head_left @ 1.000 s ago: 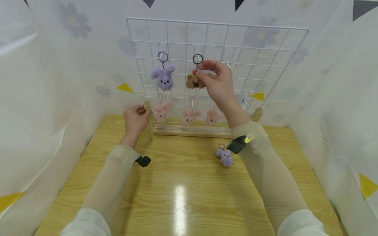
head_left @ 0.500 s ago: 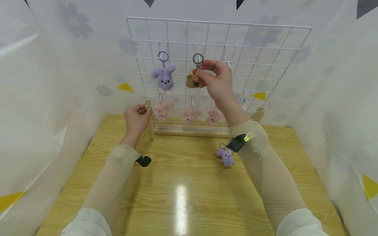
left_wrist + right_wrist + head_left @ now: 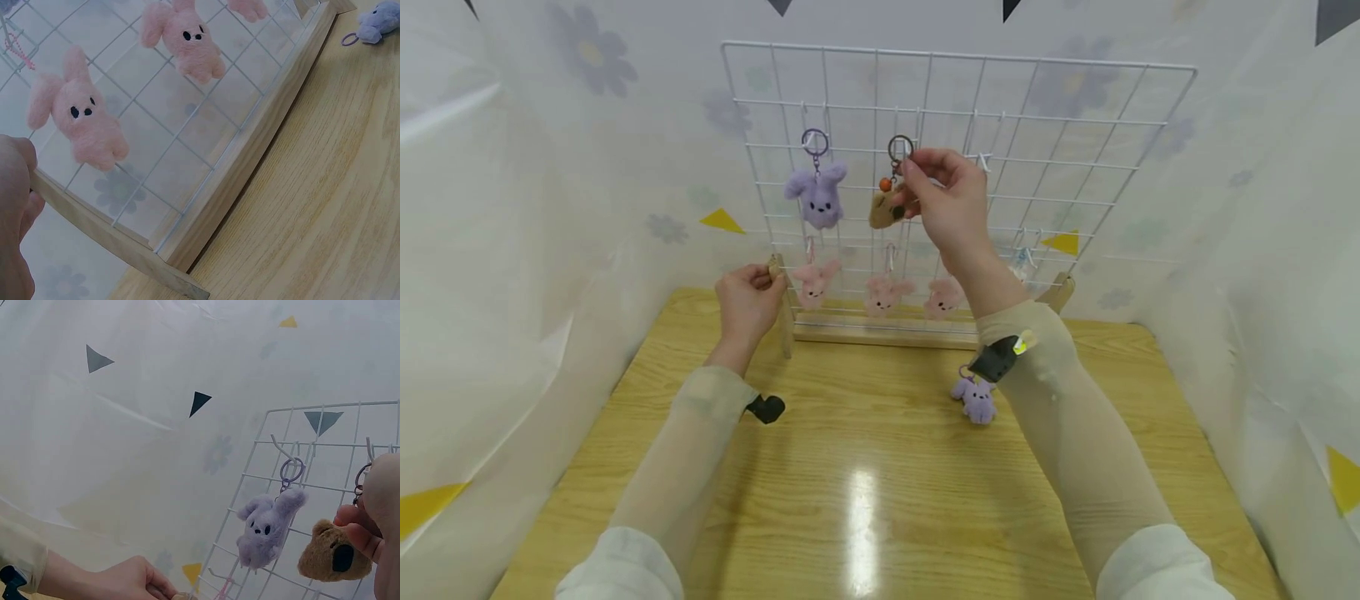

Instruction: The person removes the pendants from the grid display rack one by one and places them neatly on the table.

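Note:
My right hand (image 3: 951, 196) pinches a brown plush bear keychain (image 3: 883, 210) by its chain, just below the metal ring (image 3: 900, 149). The ring is at a hook on the white wire grid rack (image 3: 958, 60), and an orange bead hangs beside the chain. In the right wrist view the bear's head (image 3: 331, 553) shows its dark muzzle, partly behind the fingers. My left hand (image 3: 747, 304) grips the top of the rack's left wooden post (image 3: 784, 321). A purple plush keychain (image 3: 820, 200) hangs on the hook to the bear's left.
Pink plush keychains (image 3: 883, 297) hang along the lower row. Another purple plush keychain (image 3: 978, 402) lies on the wooden table (image 3: 820, 500) in front of the rack. A small light-blue item (image 3: 1021, 265) hangs low at the right. Empty hooks project from the grid's right half.
The right hand has shifted slightly left, and the bear has tilted, with its orange bead now more exposed. The left hand keeps its grip on the post.

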Tool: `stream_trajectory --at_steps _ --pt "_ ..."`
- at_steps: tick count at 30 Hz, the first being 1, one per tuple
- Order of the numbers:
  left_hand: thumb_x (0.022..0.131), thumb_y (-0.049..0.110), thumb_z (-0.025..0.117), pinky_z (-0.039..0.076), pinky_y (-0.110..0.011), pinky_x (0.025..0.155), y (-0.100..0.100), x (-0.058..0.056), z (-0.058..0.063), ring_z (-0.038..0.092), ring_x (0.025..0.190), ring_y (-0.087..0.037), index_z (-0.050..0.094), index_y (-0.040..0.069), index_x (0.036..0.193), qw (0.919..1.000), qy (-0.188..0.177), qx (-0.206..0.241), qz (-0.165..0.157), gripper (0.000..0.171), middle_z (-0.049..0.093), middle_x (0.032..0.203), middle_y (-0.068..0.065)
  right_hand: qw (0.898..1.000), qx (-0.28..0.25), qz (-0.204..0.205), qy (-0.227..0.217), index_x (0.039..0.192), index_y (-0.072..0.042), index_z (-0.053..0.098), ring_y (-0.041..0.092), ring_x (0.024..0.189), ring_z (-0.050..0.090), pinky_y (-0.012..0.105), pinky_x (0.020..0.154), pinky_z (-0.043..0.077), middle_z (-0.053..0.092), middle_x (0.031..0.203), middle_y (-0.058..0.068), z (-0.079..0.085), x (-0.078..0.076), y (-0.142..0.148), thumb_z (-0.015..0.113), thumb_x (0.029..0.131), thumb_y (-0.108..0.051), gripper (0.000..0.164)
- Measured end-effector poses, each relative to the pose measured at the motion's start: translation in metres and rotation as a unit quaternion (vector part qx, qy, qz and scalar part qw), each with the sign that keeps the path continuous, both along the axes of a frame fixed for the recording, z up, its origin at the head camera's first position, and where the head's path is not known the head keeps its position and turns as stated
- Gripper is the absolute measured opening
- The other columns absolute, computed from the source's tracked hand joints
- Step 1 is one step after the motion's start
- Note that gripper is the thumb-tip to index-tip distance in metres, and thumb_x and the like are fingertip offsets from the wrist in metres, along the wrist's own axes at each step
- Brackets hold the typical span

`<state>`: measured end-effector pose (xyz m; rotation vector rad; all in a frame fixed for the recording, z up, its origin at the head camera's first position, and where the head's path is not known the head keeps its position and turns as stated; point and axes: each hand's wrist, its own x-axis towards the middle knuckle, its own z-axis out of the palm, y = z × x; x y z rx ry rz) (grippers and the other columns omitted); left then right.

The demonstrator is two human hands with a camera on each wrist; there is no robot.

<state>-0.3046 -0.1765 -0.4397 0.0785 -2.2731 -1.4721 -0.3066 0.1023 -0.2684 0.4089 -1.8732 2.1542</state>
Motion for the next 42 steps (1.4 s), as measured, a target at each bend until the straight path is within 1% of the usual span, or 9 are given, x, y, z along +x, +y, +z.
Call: stream_trajectory --at_steps 4,11,13,22,28,32,35,39,42 --pt "0.1 0.013 0.072 0.064 -0.029 0.081 0.0 0.0 0.0 0.077 0.099 -0.029 0.077 -0.007 0.114 1.0 0.003 -0.003 0.001 0.025 0.077 0.106 -0.022 1.0 0.003 -0.009 -0.002 0.107 -0.001 0.071 0.018 0.067 0.067 0.023 0.056 0.054 0.073 0.102 0.015 0.002 -0.001 0.0 0.069 0.104 -0.006 0.007" --pt "0.101 0.015 0.072 0.064 -0.028 0.08 -0.001 0.0 -0.001 0.076 0.099 -0.029 0.077 -0.006 0.115 0.9999 -0.01 0.003 0.001 0.025 0.077 0.107 -0.021 1.0 -0.004 -0.021 -0.001 0.111 0.008 0.069 0.017 0.063 0.067 0.022 0.055 0.054 0.071 0.097 0.013 0.002 0.0 -0.001 0.067 0.104 -0.004 0.013" --pt "0.101 0.015 0.072 0.064 -0.029 0.08 -0.001 0.001 -0.001 0.076 0.099 -0.028 0.077 -0.006 0.115 0.9999 -0.009 0.006 0.001 0.025 0.077 0.107 -0.021 1.0 -0.008 -0.025 -0.002 0.111 0.008 0.068 0.016 0.062 0.067 0.021 0.055 0.053 0.071 0.096 0.012 0.002 0.001 -0.001 0.067 0.104 -0.003 0.013" --pt "0.101 0.014 0.072 0.064 -0.028 0.079 0.0 0.0 0.0 0.077 0.097 -0.029 0.077 -0.007 0.114 1.0 -0.003 -0.006 0.0 0.025 0.077 0.105 -0.022 0.999 -0.007 -0.032 0.012 0.111 0.008 0.067 0.018 0.065 0.067 0.023 0.057 0.055 0.07 0.097 0.013 0.004 0.008 0.002 0.067 0.105 -0.004 0.014" --pt "0.101 0.014 0.072 0.064 -0.027 0.08 0.0 0.0 0.0 0.077 0.099 -0.03 0.077 -0.007 0.114 1.0 -0.004 -0.005 0.003 0.025 0.077 0.106 -0.022 0.999 -0.014 -0.035 0.025 0.109 0.01 0.067 0.015 0.061 0.065 0.021 0.053 0.052 0.07 0.094 0.012 0.005 0.012 0.002 0.067 0.104 -0.002 0.013" --pt "0.1 0.015 0.072 0.064 -0.028 0.079 0.0 0.001 0.0 0.077 0.098 -0.03 0.077 -0.006 0.114 1.0 -0.002 -0.004 0.002 0.025 0.077 0.105 -0.022 0.999 -0.014 -0.035 0.031 0.108 0.01 0.067 0.016 0.061 0.065 0.021 0.054 0.053 0.07 0.096 0.017 0.005 0.015 0.002 0.067 0.104 -0.001 0.012" --pt "0.1 0.014 0.072 0.064 -0.028 0.079 0.0 0.001 0.0 0.077 0.098 -0.03 0.077 -0.006 0.114 1.0 0.0 -0.001 0.001 0.025 0.077 0.105 -0.022 0.999 -0.016 -0.032 0.027 0.107 0.007 0.068 0.017 0.063 0.065 0.023 0.056 0.055 0.069 0.098 0.02 0.003 0.017 0.002 0.066 0.104 -0.001 0.01" --pt "0.1 0.014 0.073 0.064 -0.026 0.078 0.0 0.001 0.0 0.077 0.097 -0.03 0.077 -0.007 0.113 1.0 0.001 0.004 0.002 0.025 0.077 0.104 -0.022 0.999 -0.022 -0.027 0.026 0.106 0.006 0.069 0.018 0.062 0.065 0.023 0.057 0.056 0.069 0.096 0.018 0.001 0.021 0.002 0.067 0.104 -0.001 0.008" --pt "0.1 0.014 0.073 0.063 -0.026 0.077 0.0 0.001 0.0 0.077 0.096 -0.03 0.078 -0.007 0.112 1.0 0.001 0.004 0.003 0.024 0.077 0.103 -0.022 0.999 -0.035 -0.024 0.032 0.105 0.007 0.069 0.018 0.06 0.064 0.023 0.056 0.055 0.069 0.093 0.017 -0.001 0.022 0.002 0.067 0.103 0.001 0.007"
